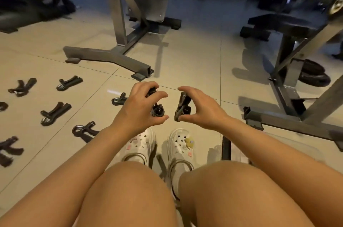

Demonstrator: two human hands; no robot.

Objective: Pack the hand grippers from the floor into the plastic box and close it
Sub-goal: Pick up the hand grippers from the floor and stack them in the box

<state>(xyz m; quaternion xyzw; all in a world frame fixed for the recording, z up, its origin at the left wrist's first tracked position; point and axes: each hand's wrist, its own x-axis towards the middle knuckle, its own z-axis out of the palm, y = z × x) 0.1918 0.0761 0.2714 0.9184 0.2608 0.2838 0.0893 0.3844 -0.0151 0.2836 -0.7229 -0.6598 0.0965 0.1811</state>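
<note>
Left hand (pixel 143 104) raised above the knees, fingers and thumb curled round a black hand gripper (pixel 157 110), knob end turned toward the camera, upper handle hidden behind the fingers

Right hand (pixel 200 107) level with it, just beside, thumb below and forefinger arched above, pinching a second black gripper (pixel 182 108) held nearly upright; the two grippers close together but apart

More hand grippers spread on the tiled floor (pixel 185 63) to the left: one (pixel 118 99) partly hidden behind the left hand, one (pixel 69 82) farther back, one (pixel 22 87) near the left edge, one (pixel 55 113) in the middle of the group, one (pixel 84 131) just beside the left forearm, one (pixel 8 149) at the lower left, blurred, and a sliver of another (pixel 2 106) cut by the frame edge. All lying flat, well apart from one another

No sight of the plastic box in this view

White perforated clogs (pixel 141 145) with small charms on both feet, planted on the tiles below the hands, bare knees in the foreground

Grey steel frame (pixel 111 57) of a gym machine standing on the floor beyond the hands, its foot reaching toward the left hand. Black bench (pixel 284 22) on a dark frame at the right, a black weight plate (pixel 313 76) lying beneath it. Dark equipment along the back, too dim to make out
</note>
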